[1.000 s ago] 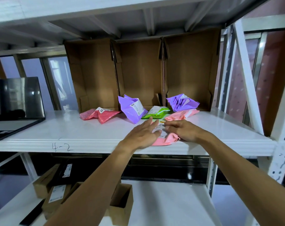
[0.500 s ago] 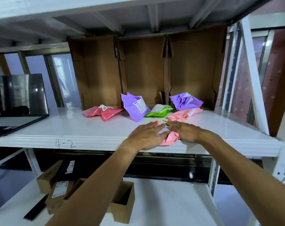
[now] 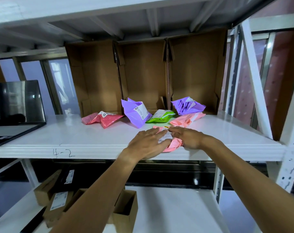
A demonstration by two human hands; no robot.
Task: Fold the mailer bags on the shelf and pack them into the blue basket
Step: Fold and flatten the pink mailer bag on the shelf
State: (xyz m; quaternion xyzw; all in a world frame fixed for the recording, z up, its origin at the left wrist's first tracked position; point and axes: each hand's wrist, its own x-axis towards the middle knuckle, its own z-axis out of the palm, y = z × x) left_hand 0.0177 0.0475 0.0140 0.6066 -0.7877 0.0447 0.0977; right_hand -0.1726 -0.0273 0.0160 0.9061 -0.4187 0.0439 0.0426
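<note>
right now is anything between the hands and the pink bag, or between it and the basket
Nothing: the left hand and right hand both rest on the pink bag. No blue basket is in view.

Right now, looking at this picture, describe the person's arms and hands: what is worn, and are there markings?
Nothing is worn. The left forearm and right forearm are bare as far as the picture's edge, with no sleeves showing. The left hand and right hand have no gloves, and no watch, bracelet or ring is visible. No markings show.
</note>
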